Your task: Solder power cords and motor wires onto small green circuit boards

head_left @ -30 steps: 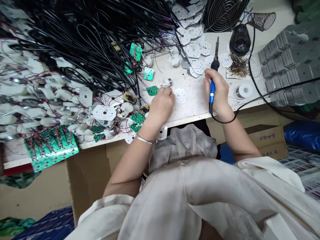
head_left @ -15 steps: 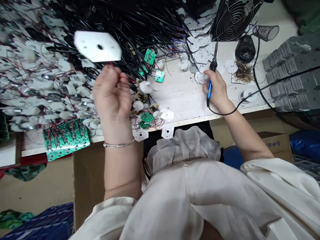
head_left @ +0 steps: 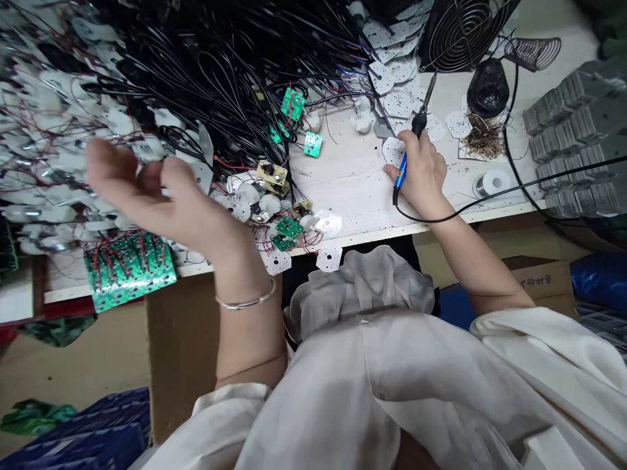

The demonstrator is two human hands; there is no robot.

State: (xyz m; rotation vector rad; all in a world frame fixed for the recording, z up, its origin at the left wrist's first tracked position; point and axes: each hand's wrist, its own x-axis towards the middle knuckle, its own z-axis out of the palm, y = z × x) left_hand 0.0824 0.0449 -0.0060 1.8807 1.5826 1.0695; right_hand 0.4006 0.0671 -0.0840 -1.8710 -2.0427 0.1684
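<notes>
Left arm: Your left hand [head_left: 147, 186] is raised past the bench [head_left: 343, 189] edge, blurred with motion, wrist bent, with a metal bangle [head_left: 247, 301] on your forearm.

Left fingers: Your left fingers [head_left: 110, 166] are spread and half open. You have hold of nothing that shows, though the blur hides fine detail.

Right arm: Your forearm rests toward the bench edge, and your right hand [head_left: 424, 173] sits over the bare white top.

Right fingers: Your right fingers [head_left: 411, 140] are closed around the blue grip of a soldering iron [head_left: 402, 171], its tip pointing away from you.

Task things: The iron is in your right hand. A white perforated disc [head_left: 393, 151] lies on the bench just under your fingertips, apparently touching them.

Near the bench edge: Small green circuit boards [head_left: 289, 228] and wired parts lie left of your right hand, with a larger green board [head_left: 130, 271] further left.

Far side: A heap of black wires [head_left: 206, 85] fills the back left. A pile of discs [head_left: 396, 91] and a wire-guarded fan [head_left: 463, 32] sit back right, near a solder spool [head_left: 494, 183] and stacked grey packs [head_left: 575, 137].
</notes>
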